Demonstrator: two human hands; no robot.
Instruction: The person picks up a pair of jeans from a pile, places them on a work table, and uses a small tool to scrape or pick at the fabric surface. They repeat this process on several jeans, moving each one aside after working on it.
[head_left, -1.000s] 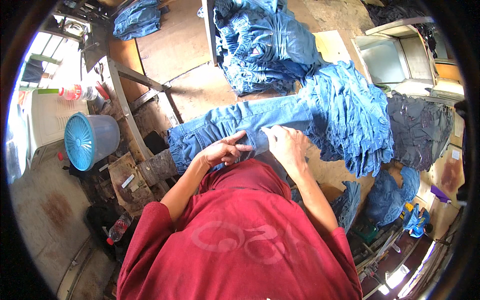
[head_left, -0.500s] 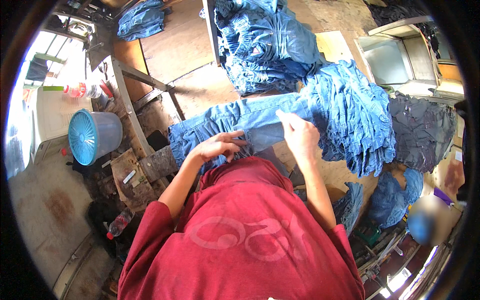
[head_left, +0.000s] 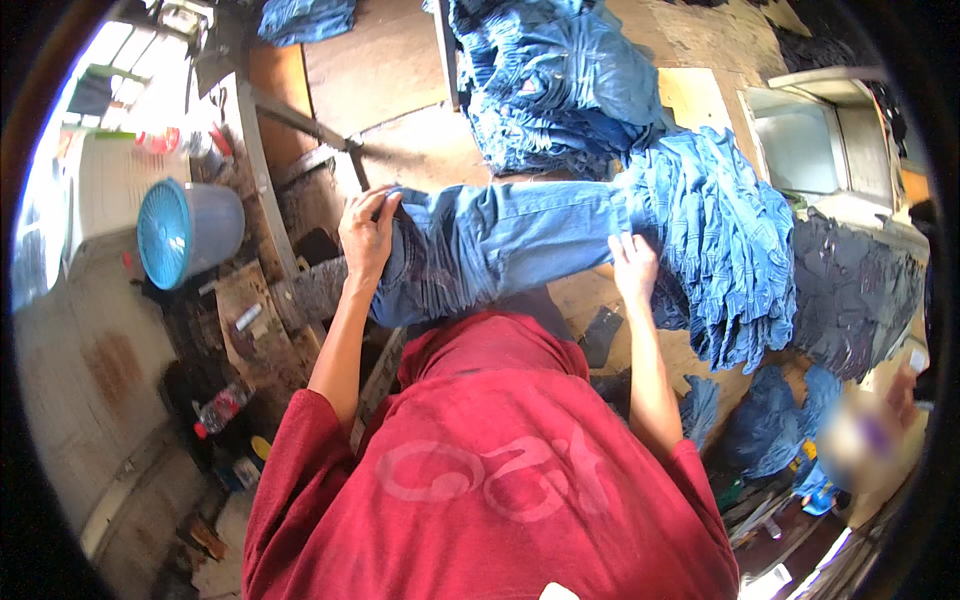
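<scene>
– Left of ruffled denim pile point(head_left: 715, 240), denim garment point(head_left: 540, 230): how's it look?
– Blue, creased, long & flattish, w/ seams. L hand point(head_left: 366, 235): fingers clamped on far-left corner; R hand point(head_left: 637, 268): fingers pinching nr edge, rt end.

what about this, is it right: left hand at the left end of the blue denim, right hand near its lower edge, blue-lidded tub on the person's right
Not quite: the head view shows the blue-lidded tub on the person's left, not right. The rest stands: left hand at the left end of the blue denim, right hand near its lower edge.
</scene>
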